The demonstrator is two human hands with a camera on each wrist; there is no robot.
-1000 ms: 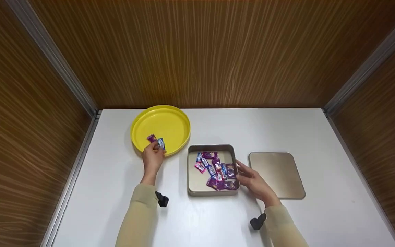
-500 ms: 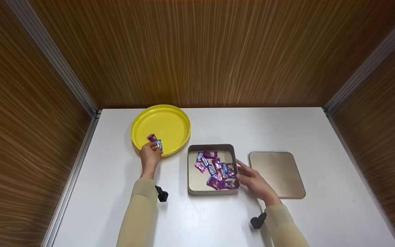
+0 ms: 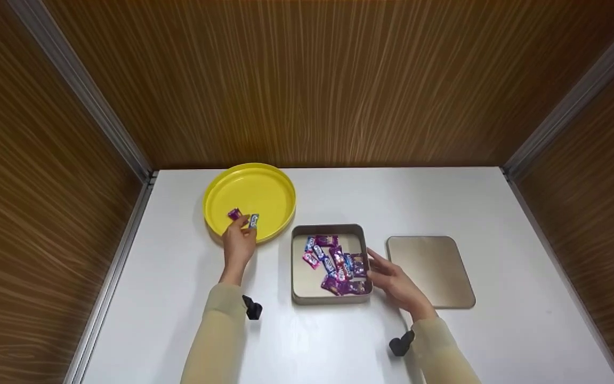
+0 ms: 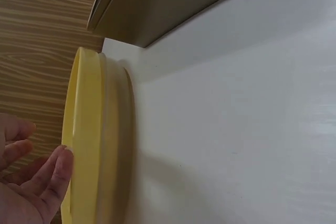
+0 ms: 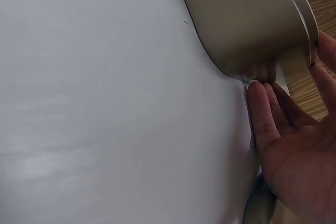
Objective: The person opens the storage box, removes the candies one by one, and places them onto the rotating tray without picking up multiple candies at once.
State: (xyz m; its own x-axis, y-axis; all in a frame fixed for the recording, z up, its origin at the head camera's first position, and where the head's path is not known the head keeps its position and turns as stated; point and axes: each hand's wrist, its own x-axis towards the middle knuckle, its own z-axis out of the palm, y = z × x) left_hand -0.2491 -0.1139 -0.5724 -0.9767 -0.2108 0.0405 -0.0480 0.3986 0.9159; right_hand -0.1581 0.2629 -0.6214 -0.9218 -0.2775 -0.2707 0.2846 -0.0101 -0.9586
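At the near rim of the yellow round tray (image 3: pixel 272 198), my left hand (image 3: pixel 239 246) pinches a small blue-wrapped candy (image 3: pixel 254 220). A purple-wrapped candy (image 3: pixel 234 213) lies in the tray just beyond those fingers. In the left wrist view the left hand (image 4: pixel 39 184) reaches over the tray's yellow wall (image 4: pixel 86 129); the candies are hidden there. Near the middle stands a square metal tin (image 3: pixel 304 285) with several purple, blue and pink wrapped candies (image 3: pixel 334 266) inside. Extended fingers of my right hand (image 3: pixel 398 285) touch the tin's right wall, also seen in the right wrist view (image 5: pixel 247 30).
A flat square metal lid (image 3: pixel 435 272) lies right of the tin, partly behind the right hand. The white table (image 3: pixel 317 346) is bounded by wood-grain panels (image 3: pixel 317 80) at the back and both sides.
My left hand first drew slightly back and left with the blue candy, then moved forward and right again. The candy turned a little. The right hand and tin stay in place.
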